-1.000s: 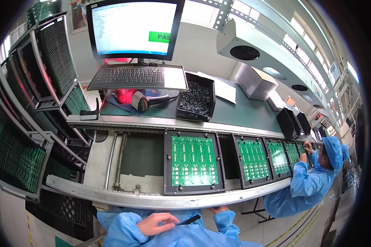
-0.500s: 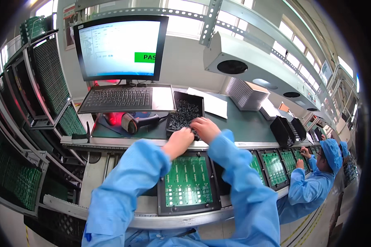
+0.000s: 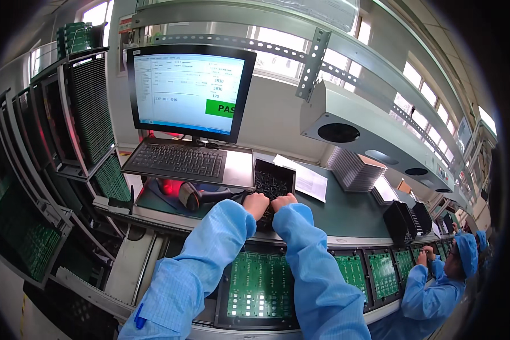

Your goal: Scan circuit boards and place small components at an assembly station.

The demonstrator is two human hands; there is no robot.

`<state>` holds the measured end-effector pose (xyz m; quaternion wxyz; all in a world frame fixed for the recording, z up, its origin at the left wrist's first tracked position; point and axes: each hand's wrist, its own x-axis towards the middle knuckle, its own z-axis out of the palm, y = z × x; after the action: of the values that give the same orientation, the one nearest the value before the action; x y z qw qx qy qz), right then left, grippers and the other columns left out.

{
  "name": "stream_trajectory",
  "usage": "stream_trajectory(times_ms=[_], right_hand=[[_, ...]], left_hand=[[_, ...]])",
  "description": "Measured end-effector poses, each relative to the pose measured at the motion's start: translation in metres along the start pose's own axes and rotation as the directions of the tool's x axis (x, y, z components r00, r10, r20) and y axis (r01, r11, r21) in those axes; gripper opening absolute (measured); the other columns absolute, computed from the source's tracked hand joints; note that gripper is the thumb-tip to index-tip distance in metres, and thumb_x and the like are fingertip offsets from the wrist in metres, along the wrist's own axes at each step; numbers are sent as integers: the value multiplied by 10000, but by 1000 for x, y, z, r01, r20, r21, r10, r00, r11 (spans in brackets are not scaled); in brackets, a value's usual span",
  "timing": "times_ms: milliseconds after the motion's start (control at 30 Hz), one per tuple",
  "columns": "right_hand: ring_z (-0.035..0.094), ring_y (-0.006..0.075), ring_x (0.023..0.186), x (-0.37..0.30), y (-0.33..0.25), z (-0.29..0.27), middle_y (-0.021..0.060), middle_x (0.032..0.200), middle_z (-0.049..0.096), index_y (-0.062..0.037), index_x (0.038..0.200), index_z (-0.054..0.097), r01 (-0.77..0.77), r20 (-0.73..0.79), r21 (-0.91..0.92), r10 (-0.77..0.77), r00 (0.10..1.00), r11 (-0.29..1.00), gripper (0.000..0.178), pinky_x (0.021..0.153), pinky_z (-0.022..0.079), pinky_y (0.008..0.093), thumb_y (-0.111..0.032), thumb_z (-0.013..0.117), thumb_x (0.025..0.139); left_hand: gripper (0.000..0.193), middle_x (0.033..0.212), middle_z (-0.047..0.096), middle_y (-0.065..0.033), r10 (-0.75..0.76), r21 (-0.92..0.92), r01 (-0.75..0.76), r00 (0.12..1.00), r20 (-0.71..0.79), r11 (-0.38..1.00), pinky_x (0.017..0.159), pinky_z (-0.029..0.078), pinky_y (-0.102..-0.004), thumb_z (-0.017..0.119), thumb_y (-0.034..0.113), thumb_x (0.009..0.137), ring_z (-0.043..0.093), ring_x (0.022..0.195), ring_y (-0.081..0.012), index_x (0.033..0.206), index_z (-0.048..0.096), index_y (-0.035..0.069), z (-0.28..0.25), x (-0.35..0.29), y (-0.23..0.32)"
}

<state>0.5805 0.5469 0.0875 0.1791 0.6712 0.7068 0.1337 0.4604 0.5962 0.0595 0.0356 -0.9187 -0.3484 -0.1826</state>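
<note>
Both hands are at the near end of a black bin (image 3: 293,182) holding many small black parts (image 3: 270,183). My left hand (image 3: 256,205) is closed at the bin's near left side, its fingertips turned in and out of sight. Beside it my right hand (image 3: 284,202) has its fingers curled down among the parts. Whatever either hand pinches is hidden. Below my wrists, a green circuit board (image 3: 259,280) lies flat in a black frame on the conveyor, partly covered by my right sleeve.
A keyboard (image 3: 178,160) on a raised shelf stands left of the bin, under a monitor (image 3: 187,93). A barcode scanner (image 3: 194,196) lies below it. Paper (image 3: 306,180) and stacked trays (image 3: 354,168) are to the right. Further right, a co-worker (image 3: 436,280) handles framed boards.
The whole view has shifted, so the scene sits lower and further right. My left hand has moved farther over the bin; the right has come nearer to me within it.
</note>
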Motion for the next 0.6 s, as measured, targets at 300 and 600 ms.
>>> stream_trajectory(times_ms=[300,600], right_hand=[[640,209,799,7,-5,6,75,829,663,-126,825,639,-28,-148,36,33,988,999,127,719,472,342,-158,531,767],[598,157,723,-66,9,8,98,844,618,-26,1033,584,369,-197,915,619,760,-161,183,625,498,250,-98,505,883]], left_hand=[[119,876,580,-127,19,122,4,981,-191,992,670,525,-349,560,77,699,598,843,-265,728,669,36,6,-3,-5],[87,708,591,-69,-77,-543,-240,865,-496,804,612,465,-315,578,65,780,574,732,-233,801,658,37,-16,-47,3]])
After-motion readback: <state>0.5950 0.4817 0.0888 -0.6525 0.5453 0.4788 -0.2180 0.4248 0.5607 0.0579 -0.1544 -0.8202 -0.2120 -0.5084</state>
